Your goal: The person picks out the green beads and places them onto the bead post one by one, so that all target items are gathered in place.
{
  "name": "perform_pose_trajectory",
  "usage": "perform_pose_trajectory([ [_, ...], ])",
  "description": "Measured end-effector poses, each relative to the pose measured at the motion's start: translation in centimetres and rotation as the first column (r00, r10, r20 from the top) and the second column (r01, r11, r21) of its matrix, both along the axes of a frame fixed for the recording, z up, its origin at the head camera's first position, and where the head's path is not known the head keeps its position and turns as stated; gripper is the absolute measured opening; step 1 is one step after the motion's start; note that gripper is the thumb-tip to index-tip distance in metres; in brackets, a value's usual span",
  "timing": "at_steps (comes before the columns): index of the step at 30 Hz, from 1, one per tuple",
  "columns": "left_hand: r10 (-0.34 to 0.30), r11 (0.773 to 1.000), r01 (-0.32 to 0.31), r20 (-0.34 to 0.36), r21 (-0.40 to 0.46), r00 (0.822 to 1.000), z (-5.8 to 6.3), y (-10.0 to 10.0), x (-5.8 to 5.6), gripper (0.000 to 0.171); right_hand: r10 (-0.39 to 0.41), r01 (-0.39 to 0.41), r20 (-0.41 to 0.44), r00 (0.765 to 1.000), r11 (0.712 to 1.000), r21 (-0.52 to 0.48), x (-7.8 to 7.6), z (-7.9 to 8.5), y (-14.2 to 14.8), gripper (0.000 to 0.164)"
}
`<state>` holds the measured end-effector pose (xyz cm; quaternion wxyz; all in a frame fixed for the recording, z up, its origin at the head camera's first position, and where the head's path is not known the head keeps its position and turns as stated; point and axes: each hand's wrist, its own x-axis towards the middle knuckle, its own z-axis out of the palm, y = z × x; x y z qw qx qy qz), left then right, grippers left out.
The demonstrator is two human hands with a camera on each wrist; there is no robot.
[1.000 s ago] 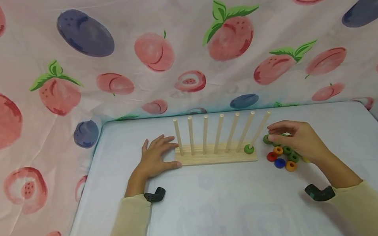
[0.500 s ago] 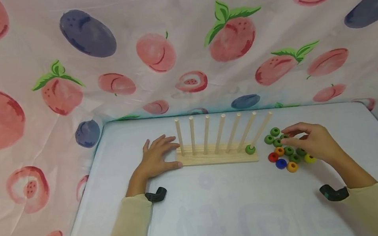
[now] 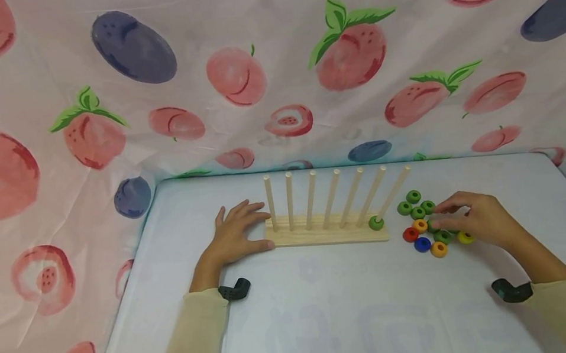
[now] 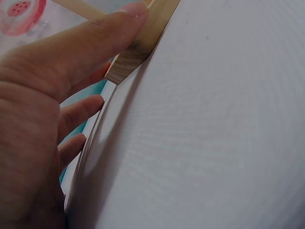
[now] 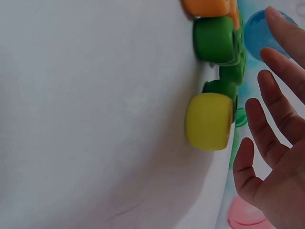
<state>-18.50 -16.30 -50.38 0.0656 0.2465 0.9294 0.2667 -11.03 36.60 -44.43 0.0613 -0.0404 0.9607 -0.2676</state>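
A wooden peg stand (image 3: 323, 234) with several upright dowels lies in front of me, and one green bead (image 3: 376, 222) sits at the foot of its rightmost dowel. My left hand (image 3: 234, 235) holds the stand's left end between thumb and forefinger; in the left wrist view the thumb (image 4: 95, 43) lies along the wood. My right hand (image 3: 484, 218) hovers at the right side of a group of loose beads, its fingers apart and holding nothing. Green beads (image 3: 413, 197), a red bead (image 3: 410, 235), a blue bead (image 3: 422, 244), orange beads (image 3: 439, 249) and a yellow bead (image 5: 209, 121) make up the group.
The white tabletop (image 3: 333, 313) carries the stand and beads. A fruit-print cloth (image 3: 292, 80) hangs behind the table's far edge. Dark wrist cameras (image 3: 236, 290) sit at both sleeves.
My right hand has moved right and slightly down, away from the stand's side of the group, uncovering several green beads and the yellow one. The left hand stays at the stand's end.
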Motion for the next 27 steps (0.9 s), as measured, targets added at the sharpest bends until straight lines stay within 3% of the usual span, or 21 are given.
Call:
perform_pose_trajectory([
  [27,0.000,1.000,0.000,-0.009,-0.002,1.000,0.2,0.1,0.2,0.072,0.016,-0.014,-0.023,1.000,0.997,0.081,-0.2,-1.8,0.1,0.046],
])
